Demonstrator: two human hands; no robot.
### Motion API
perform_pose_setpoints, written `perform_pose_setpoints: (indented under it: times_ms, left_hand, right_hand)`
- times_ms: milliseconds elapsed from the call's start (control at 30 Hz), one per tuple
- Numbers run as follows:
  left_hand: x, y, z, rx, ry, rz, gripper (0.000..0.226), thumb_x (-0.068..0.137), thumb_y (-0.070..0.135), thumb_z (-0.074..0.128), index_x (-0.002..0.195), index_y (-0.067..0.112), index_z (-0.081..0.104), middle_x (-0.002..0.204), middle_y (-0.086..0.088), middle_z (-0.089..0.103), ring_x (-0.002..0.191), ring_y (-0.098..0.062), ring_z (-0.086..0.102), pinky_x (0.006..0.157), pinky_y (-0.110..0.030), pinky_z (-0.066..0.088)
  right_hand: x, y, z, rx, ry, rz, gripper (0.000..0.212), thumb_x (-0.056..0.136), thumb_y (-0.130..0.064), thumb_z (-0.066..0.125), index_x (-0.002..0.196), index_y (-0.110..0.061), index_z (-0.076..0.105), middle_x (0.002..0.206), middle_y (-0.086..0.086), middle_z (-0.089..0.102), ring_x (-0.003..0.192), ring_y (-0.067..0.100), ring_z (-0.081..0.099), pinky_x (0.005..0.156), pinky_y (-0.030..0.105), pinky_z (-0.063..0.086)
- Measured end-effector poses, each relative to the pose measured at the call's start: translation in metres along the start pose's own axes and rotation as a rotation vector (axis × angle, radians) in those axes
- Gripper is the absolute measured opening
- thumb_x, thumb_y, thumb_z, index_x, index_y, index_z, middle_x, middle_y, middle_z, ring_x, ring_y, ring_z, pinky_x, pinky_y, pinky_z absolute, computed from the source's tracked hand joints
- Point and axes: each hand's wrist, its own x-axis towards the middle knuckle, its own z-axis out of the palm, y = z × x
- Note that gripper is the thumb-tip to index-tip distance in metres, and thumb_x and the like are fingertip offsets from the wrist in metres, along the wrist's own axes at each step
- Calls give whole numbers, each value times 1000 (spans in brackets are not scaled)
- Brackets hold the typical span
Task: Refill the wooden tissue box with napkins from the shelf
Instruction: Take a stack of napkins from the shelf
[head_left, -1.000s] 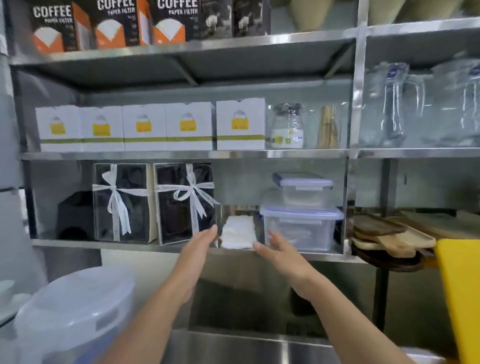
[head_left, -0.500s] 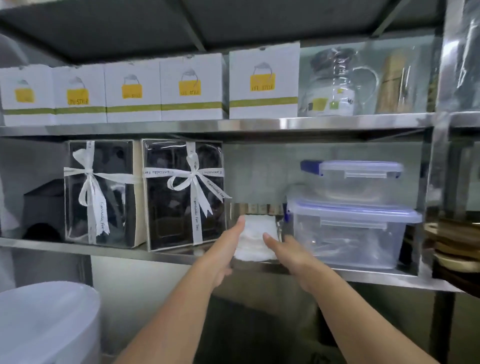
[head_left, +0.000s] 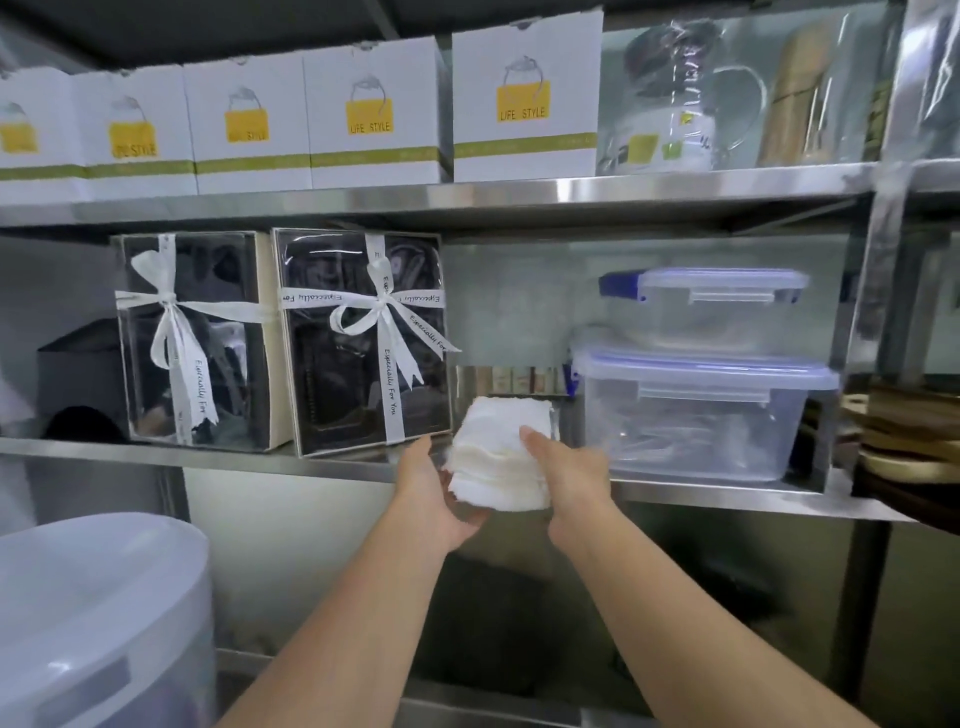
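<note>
A thick stack of white napkins (head_left: 498, 457) is at the front edge of the lower steel shelf (head_left: 218, 457), partly hanging past it. My left hand (head_left: 431, 488) cups the stack from below and from the left. Over its right side lies my right hand (head_left: 566, 467), with fingers on the top of the stack. Both hands hold the stack between them. The wooden tissue box is not in view.
Two ribboned gift boxes (head_left: 363, 338) stand left of the napkins; two stacked clear plastic containers (head_left: 701, 415) stand right. White cartons (head_left: 524, 98) and a glass jug (head_left: 675, 98) fill the shelf above. A white lidded bin (head_left: 93, 613) sits at lower left. Wooden boards (head_left: 909, 436) lie at far right.
My hands closed on the napkin stack and drew it forward off the shelf edge. The camera moved closer to the shelf.
</note>
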Motion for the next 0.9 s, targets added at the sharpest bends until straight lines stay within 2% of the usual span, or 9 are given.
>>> perform_pose_setpoints:
  times_ms: [100,200,367,500,567,633,733,833,900]
  left_hand:
    - [4,-3,-10,-76,-35,-110,52,85,52,49,104,4,54,90,-18,65,76,-36,65,44,-38,54]
    - [9,-6,-22,18,-113,-198,69,80,67,42,111,7,57,94,-19,71,83,-38,66,49,-39,56]
    - [-3,-13,-37,240,-305,-219,81,69,82,36,111,19,65,105,-16,72,97,-38,66,72,-44,56]
    - [-41,-24,-44,351,-303,-184,76,58,80,54,99,18,72,99,-14,74,88,-34,70,70,-39,54]
    - [-58,-27,-51,362,-320,-179,78,48,76,63,92,13,74,96,-17,74,85,-37,70,69,-43,55]
    - [-80,-29,-56,391,-347,-170,72,51,68,68,94,11,72,94,-19,74,88,-40,69,71,-50,56]
    - [-119,-42,-60,454,-318,-109,56,56,36,75,104,11,63,87,-16,75,81,-36,71,59,-45,57]
    - [-158,-55,-64,394,-309,-78,40,65,15,71,104,12,60,88,-16,75,76,-35,71,51,-41,57]
    - [-183,-60,-66,361,-289,-44,34,67,11,70,99,15,59,85,-16,75,78,-36,71,51,-42,57]
  right_hand:
    - [-5,3,-8,21,-37,54,24,79,-13,71,94,-13,52,98,11,60,83,27,60,80,45,58]
    - [-12,2,-21,62,-102,100,15,82,-7,66,84,-15,53,97,11,60,88,30,61,81,47,57]
    - [-31,3,-51,-90,-235,70,17,76,-4,70,86,-12,59,99,12,62,92,31,62,78,47,57]
    - [-54,-1,-79,-197,-291,38,17,73,-5,73,86,-6,62,95,13,65,89,30,63,72,41,57]
    - [-67,-2,-92,-233,-324,23,12,75,-6,72,79,-8,61,91,13,65,83,27,62,62,34,52]
    - [-84,-6,-105,-256,-364,-1,14,74,-5,73,73,-11,60,84,12,64,76,25,60,59,31,48]
    - [-116,-12,-122,-271,-375,-27,14,74,-8,74,73,-13,61,81,9,64,75,24,60,58,30,47]
    - [-150,-14,-134,-198,-288,24,25,75,-13,75,94,-14,58,99,9,62,85,26,61,60,32,48]
    - [-171,-12,-143,-127,-232,165,43,76,-26,75,110,-16,52,110,10,60,94,29,60,72,40,53]
